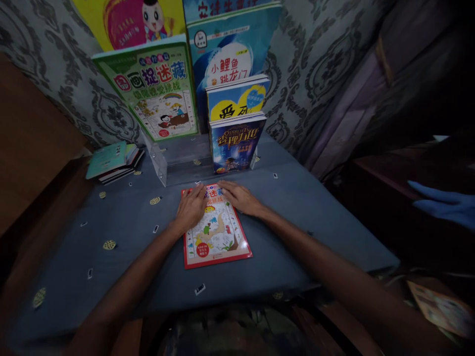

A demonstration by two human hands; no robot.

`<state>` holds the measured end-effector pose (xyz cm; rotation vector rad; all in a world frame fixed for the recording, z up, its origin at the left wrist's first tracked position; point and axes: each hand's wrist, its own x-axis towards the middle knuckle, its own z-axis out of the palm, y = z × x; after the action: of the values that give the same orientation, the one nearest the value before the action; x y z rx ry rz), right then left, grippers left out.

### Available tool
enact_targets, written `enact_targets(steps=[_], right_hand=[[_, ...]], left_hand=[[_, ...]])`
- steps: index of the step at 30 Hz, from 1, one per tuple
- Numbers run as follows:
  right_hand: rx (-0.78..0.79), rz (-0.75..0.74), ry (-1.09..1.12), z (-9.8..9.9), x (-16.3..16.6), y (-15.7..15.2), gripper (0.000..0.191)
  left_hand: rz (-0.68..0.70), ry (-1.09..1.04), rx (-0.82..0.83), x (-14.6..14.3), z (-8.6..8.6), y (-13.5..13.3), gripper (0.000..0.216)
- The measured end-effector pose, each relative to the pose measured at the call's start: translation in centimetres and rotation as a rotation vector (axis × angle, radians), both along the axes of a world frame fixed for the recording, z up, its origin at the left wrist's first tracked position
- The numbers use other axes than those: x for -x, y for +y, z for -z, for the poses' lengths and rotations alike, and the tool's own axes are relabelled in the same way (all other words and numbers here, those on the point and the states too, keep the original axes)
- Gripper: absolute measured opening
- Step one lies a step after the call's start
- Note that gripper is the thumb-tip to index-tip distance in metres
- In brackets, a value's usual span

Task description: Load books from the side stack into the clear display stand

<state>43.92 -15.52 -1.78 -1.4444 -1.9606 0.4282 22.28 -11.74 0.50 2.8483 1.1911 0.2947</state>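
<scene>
A thin picture book (215,232) with a red border lies flat on the blue cloth in front of me, its cover up. My left hand (192,205) rests on its upper left part, palm down, with the fingers stretched toward the far edge. Across the upper right corner lies my right hand (239,197), fingers extended and flat. Both hands cover part of the title. Just beyond them stands a clear acrylic book stand (181,170). It bears a green picture book (166,94) on the left and a dark blue book (235,148) in front on the right.
More upright books, among them a blue picture book (230,49) and a yellow one (129,24), stand at the back against the patterned wall. A book stack (113,162) lies at the table's far left. A blue glove (449,202) shows at the right, beyond the table (315,217).
</scene>
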Motion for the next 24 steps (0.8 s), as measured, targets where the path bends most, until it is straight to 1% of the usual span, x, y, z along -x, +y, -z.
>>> enact_targets(steps=[2,6,10,13,16,19,24], right_hand=[[0.036,-0.022,0.124,0.0,-0.8,0.6,0.045],[0.13,-0.019,0.31,-0.3,-1.5,1.2,0.046],[0.195,-0.022,0.467,-0.8,-1.8,1.1,0.055],[0.234,-0.031,0.537,-1.2,-2.1,0.9,0.063],[0.251,-0.029,0.533,-1.4,-2.2,0.9,0.068],[0.219,-0.034,0.479,-1.1,-2.2,1.2,0.069],[0.154,-0.035,0.338,-0.5,-1.9,1.4,0.063]], left_hand=[[0.041,-0.012,0.009,-0.2,0.1,0.4,0.047],[0.155,0.005,0.061,-1.2,0.0,1.3,0.048],[0.264,0.007,0.077,-2.1,-0.1,1.8,0.05],[0.34,-0.011,0.069,-2.4,-0.2,1.7,0.049],[0.399,-0.006,0.067,-2.5,-0.4,1.5,0.049],[0.457,0.006,0.073,-2.6,-0.7,1.2,0.049],[0.544,0.027,0.099,-2.7,-1.0,0.2,0.049]])
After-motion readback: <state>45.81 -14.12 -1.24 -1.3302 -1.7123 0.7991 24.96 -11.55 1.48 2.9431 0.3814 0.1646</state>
